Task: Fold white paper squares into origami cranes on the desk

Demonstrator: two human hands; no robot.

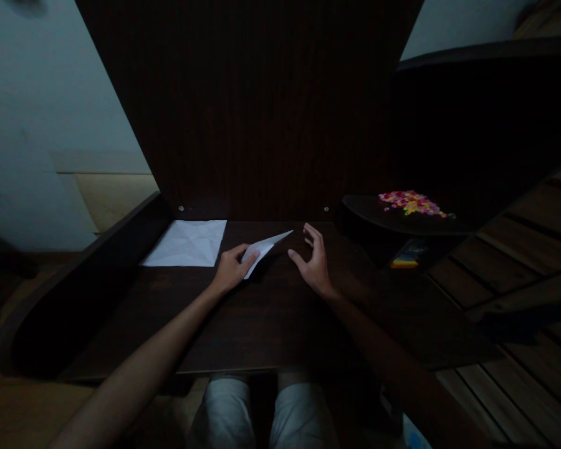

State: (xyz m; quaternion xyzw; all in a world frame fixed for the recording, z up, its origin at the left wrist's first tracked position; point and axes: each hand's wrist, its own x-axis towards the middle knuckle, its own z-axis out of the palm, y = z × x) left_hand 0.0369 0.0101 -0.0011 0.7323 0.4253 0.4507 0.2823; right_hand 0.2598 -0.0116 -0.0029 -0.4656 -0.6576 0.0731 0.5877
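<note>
A folded piece of white paper (266,245), pointed at its far right end, is held above the dark wooden desk (243,337). My left hand (234,267) is closed on its near left end, thumb on top. Just right of the paper's tip, my right hand (312,259) is raised with fingers apart and nothing in it. It does not touch the paper. Left of my left hand, a flat white sheet (189,243) with crease lines lies on the desk.
A raised side panel (75,287) borders the desk on the left, and a tall dark back board (262,125) rises behind. On the right, a small shelf (364,209) bears a heap of pink, red and yellow bits (411,202). Below it sits a colourful object (406,259).
</note>
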